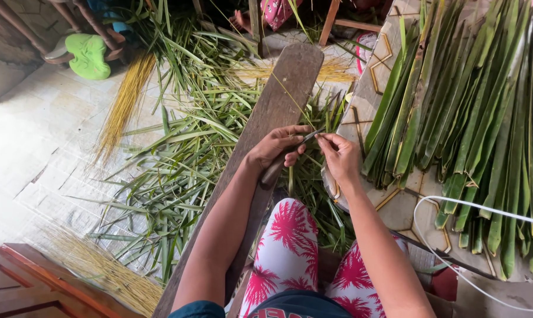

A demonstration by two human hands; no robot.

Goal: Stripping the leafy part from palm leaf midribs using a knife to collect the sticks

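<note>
Nearest to the camera are the person's knees in white trousers with a red palm print [287,241], and from there both bare arms go forward over a long wooden plank [278,106] that leans away across the floor.

At far left, pale tiles [36,147] carry two bundles of yellow ribs [122,106], one near a green sandal [88,56] and one close to a wooden door corner [19,277]. Next comes a loose heap of green leaf strips [184,159], spread beside and under the plank.

In the middle, the left hand [278,150] is clenched around the dark handle of a small knife [287,156]; its blade points to the right. The right hand [337,156] pinches one thin leaf strip [291,97] just at the blade, and the strip runs up and away over the plank. The two hands almost touch. I judge that the step in hand is to strip the green part from the rib. The pull would need a steady pinch and a flat blade, so that the rib does not snap.

To the right, a low table [402,206] with a patterned cloth holds a big stack of long whole leaves [478,118]. A white cable [467,203] lies across its near edge. I see no basket or bowl; everything lies in open piles.
</note>
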